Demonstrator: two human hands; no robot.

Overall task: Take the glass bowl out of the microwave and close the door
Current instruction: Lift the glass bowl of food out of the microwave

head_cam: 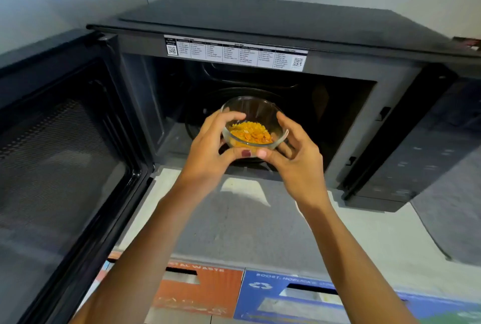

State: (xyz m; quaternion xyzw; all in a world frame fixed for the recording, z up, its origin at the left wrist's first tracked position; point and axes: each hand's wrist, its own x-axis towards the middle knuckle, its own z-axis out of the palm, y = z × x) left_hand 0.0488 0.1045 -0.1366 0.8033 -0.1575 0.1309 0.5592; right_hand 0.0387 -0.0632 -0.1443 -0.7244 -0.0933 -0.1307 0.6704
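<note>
A clear glass bowl (253, 110) with yellow-orange food in it is held at the mouth of the black microwave (260, 19), just above the front of the round turntable (197, 105). My left hand (208, 151) cups its left side and my right hand (299, 157) its right side, thumbs meeting under the near rim. The microwave door (59, 146) is swung wide open to the left, its mesh window facing me.
The microwave stands on a pale grey counter (364, 240) against a white wall. Below the counter's front edge are an orange waste bin panel (203, 290) and a blue recycling panel (286, 297) with slots. A dark mat (453, 222) lies at the right.
</note>
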